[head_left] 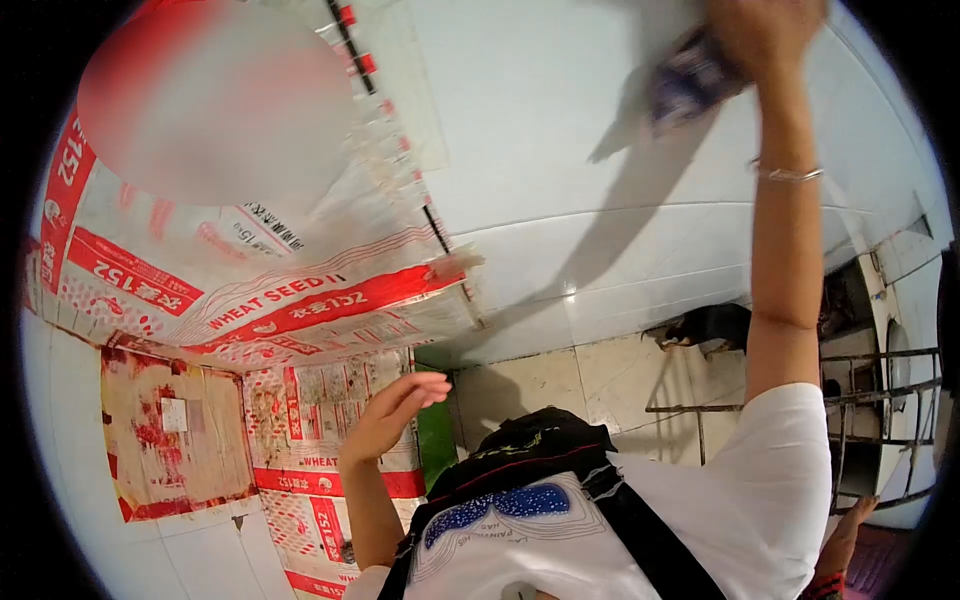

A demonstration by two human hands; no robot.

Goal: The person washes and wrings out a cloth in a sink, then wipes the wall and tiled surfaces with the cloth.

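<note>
My right hand (pixel 765 35) is raised at the top right, its fingers closed on a crumpled dark blue and white cloth (pixel 692 82). The cloth is against or just in front of the white tiled wall (pixel 520 120), and blur hides its exact contact. A bracelet circles my right wrist. At the lower centre-left, my left hand (pixel 398 412) is held out with its fingers extended and slightly curved. It holds nothing and is in front of red and white wheat seed sacking (pixel 320 300).
More printed sacking and a stained panel (pixel 175 430) cover the left side. A dark animal (pixel 710 325) is on the tiled floor (pixel 530 385). A metal rack (pixel 880 395) stands at the right, with another person's hand (pixel 850 530) below it.
</note>
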